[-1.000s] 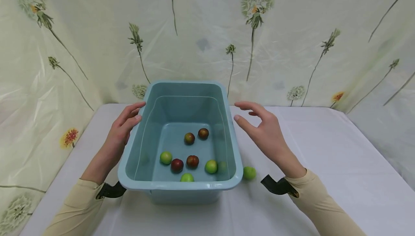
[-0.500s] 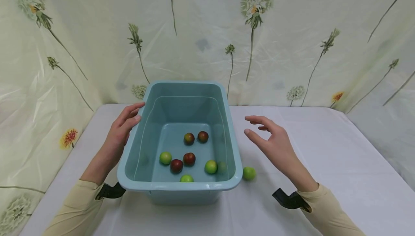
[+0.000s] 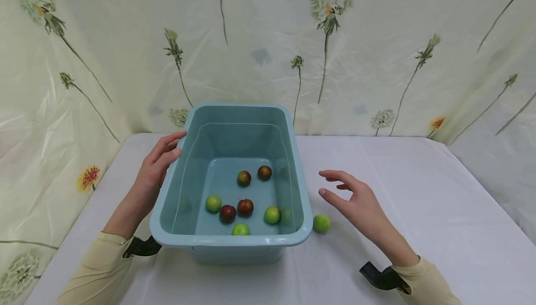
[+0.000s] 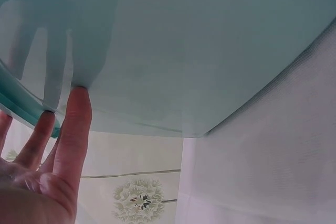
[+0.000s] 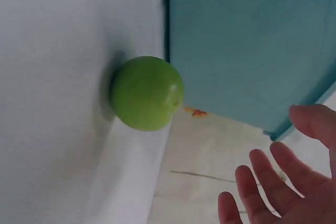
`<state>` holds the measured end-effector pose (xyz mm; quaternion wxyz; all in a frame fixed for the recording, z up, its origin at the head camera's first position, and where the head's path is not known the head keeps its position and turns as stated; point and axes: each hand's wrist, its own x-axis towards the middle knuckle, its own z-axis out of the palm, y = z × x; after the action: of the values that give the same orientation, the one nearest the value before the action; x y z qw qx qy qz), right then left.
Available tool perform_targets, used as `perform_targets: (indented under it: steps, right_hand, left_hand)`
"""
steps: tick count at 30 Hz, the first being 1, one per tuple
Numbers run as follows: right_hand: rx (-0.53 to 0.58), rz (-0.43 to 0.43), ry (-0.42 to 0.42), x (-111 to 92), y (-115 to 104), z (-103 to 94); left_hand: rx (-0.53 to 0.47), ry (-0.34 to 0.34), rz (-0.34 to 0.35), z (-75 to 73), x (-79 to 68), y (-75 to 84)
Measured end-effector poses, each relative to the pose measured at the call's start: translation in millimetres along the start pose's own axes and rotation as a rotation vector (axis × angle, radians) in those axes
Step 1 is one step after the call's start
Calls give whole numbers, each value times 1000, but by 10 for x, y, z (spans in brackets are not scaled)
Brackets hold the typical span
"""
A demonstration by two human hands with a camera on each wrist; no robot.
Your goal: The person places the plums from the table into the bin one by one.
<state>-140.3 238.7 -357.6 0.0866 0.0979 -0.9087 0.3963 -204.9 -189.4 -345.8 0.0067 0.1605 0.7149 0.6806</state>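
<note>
A blue-green plastic tub (image 3: 234, 240) stands on the table with several small round fruits inside, some green like this one (image 3: 272, 214), others dark red like this one (image 3: 228, 214). My left hand (image 3: 152, 170) touches the tub's left side near the rim, and in the left wrist view its fingertips meet the outer wall (image 4: 142, 66). To the right of the tub, my right hand (image 3: 356, 202) hovers with relaxed fingers and holds nothing. Between this hand and the tub, a single green fruit (image 5: 147, 94) lies on the table close to the tub's right wall.
A white cloth (image 3: 439, 212) covers the table. Behind it and at the sides hangs a pale curtain (image 3: 251, 25) printed with dandelions. A black strap (image 3: 385, 277) hangs from my right sleeve, another (image 3: 144, 247) from the left.
My right hand has moved away from the tub's right rim, to the right and toward me. A couple of dark fruits have shifted slightly inside the tub. The left hand stays put.
</note>
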Motion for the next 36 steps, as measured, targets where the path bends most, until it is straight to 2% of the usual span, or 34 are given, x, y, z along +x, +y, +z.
perform_targets:
  steps: [9,16,23,26,29,36]
  right_hand:
    - [-21,21,-80,-88,103,44]
    - [-23,5,-246,-62,258,20]
    - [41,-29,-418,-49,443,-78]
    - [44,-42,-466,-50,491,-91]
    - [39,-52,-490,-53,508,-72]
    - [-5,-67,-480,-57,490,-15]
  left_hand:
    - [-11,-2,-7,-5,0,4]
    - [-8,1,-1,-12,4,10]
    - [15,6,-15,16,-1,-27]
    - [28,10,-18,23,0,-40]
    - [38,15,-18,20,1,-45]
    - [45,15,-12,9,-8,-10]
